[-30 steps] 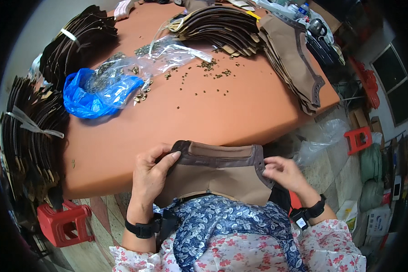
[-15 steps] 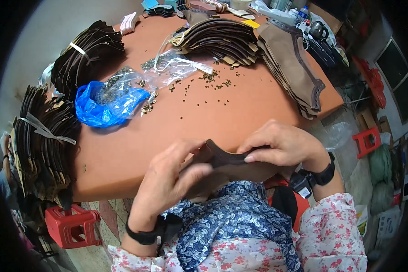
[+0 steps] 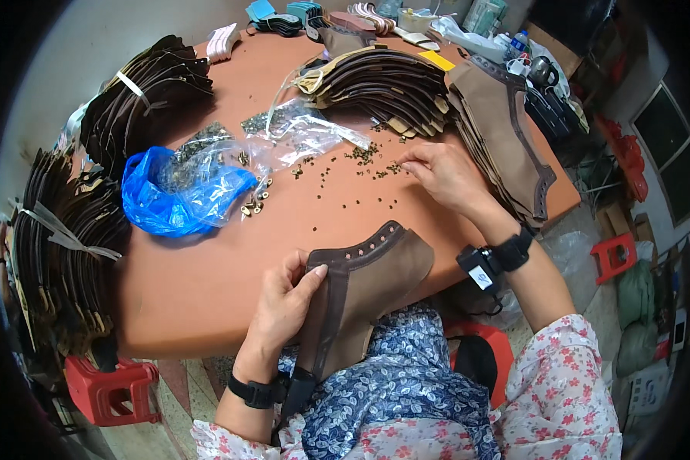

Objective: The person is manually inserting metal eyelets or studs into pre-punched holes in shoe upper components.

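My left hand (image 3: 280, 307) grips a brown shoe upper (image 3: 368, 295) by its corner, thumb on top, at the table's near edge. A darker band with a row of small holes runs along its top edge. My right hand (image 3: 448, 176) reaches out over the table, with thumb and fingers pinched at the right side of a scatter of small brass-coloured eyelets (image 3: 366, 156). Whether an eyelet is between the fingertips is too small to tell. Right of that hand lies a stack of similar brown uppers (image 3: 494, 123).
Tied bundles of dark pieces (image 3: 149, 92) line the left side, with another stack (image 3: 379, 80) at the back. A blue plastic bag (image 3: 157, 207) and clear bags (image 3: 303, 138) hold small parts on the orange table (image 3: 207, 299). Red stools (image 3: 115, 387) stand below.
My right hand has let go of the upper and moved forward to the eyelets. My left hand keeps the upper, now turned with its holed edge up and in view.
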A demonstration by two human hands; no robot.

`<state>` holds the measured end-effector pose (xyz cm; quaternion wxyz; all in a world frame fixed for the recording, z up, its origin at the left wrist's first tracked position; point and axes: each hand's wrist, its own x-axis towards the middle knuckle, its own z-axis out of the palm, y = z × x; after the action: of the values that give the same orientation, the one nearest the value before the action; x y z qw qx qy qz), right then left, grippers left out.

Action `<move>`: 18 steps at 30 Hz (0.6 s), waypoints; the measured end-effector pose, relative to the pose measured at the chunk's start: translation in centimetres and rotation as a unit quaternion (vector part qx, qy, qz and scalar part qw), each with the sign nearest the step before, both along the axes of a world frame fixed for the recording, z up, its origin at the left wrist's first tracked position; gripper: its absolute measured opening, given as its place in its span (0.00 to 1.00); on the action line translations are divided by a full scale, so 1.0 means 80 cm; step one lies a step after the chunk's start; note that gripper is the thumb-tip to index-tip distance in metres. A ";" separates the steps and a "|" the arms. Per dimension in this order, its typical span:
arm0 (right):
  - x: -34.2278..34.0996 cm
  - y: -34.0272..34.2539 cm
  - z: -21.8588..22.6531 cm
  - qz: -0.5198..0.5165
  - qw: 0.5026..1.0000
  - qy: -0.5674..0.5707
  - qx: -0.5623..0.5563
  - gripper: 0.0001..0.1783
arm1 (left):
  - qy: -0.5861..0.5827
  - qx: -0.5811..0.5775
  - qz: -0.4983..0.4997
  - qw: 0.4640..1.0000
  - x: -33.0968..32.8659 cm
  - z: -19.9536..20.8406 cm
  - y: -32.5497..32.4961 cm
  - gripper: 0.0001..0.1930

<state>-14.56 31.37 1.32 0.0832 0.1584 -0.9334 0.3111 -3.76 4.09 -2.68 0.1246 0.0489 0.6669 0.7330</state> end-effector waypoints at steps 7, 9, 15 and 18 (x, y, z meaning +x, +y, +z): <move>-0.055 -0.016 -0.027 -0.019 0.984 0.116 0.135 0.08 | -0.025 0.005 0.002 1.000 -0.002 -0.002 -0.004 0.05; -0.068 -0.014 -0.037 -0.025 0.982 0.101 0.160 0.08 | -0.021 0.002 0.005 1.000 -0.003 -0.003 -0.003 0.05; -0.072 -0.023 -0.047 0.012 0.964 0.160 0.211 0.07 | -0.032 -0.005 0.012 0.999 -0.004 -0.007 -0.004 0.05; -0.077 -0.018 -0.053 0.027 0.954 0.203 0.219 0.07 | -0.054 0.026 0.019 0.998 -0.004 -0.003 0.001 0.06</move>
<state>-20.73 29.93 -2.88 0.2261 0.2579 -0.9373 0.0622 -4.09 4.19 -2.94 0.1449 -0.0003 0.6410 0.7538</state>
